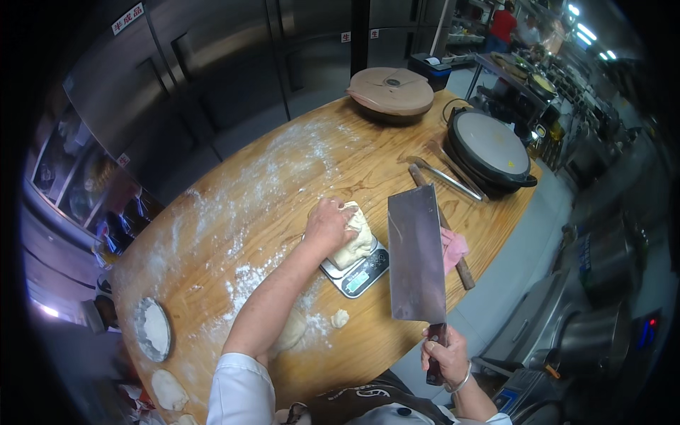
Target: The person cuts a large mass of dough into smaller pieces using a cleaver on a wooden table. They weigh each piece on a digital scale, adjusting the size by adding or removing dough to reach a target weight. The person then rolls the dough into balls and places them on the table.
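My left hand (328, 226) grips a thick slab of pale dough (355, 247), fingers over its top and thumb on its near side. Beneath the dough is a digital kitchen scale (366, 282) with a lit display. My right hand (450, 353) holds a broad cleaver (417, 255) by its dark wooden handle, blade pointing away from me, at the table's right edge. A small scrap of dough (340, 319) lies near the scale. Under my left forearm, partly hidden, rests a larger dough piece (292, 332).
Flour dusts the wooden table (340, 170). A flour bowl (154, 332) and a dough lump (169, 390) lie left. Beyond the cleaver are a pink cloth (455, 248), a rolling pin (463, 268), a metal utensil (449, 178), an electric griddle (491, 141) and a round lidded pan (393, 93).
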A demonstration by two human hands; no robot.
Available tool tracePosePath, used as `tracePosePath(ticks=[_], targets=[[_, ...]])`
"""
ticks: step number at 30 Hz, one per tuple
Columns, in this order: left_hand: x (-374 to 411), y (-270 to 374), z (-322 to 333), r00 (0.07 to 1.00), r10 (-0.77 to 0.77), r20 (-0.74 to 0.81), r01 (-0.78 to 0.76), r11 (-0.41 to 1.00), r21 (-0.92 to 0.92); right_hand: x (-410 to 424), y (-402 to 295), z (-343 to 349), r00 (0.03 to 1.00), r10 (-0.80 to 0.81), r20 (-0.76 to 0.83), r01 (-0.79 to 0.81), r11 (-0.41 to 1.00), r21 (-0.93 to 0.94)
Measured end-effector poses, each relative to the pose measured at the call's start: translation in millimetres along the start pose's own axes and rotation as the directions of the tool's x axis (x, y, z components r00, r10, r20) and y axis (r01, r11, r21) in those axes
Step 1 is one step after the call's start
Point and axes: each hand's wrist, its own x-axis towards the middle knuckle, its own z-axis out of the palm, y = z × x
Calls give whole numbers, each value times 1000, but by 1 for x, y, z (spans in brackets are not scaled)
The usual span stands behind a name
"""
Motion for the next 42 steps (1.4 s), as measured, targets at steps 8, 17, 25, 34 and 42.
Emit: tracePosePath(ticks=[8,17,25,34,42], targets=[[14,7,6,985,149,89,-165,960,226,1,1,0,1000,19,23,-19,1000,7],[1,-48,-2,999,-34,-13,30,971,-238,5,5,3,1000,2,26,-2,1000,-5],[-10,-23,-14,994,-108,29,112,976,-185,8,3,13,994,23,107,-27,999,40],[-7,-20,-16,968,-238,82,251,932,-262,23,11,28,978,46,202,-66,993,94],[-6,-14,-26,984,-18,176,70,953,-295,44,12,34,968,87,236,-122,983,137]])
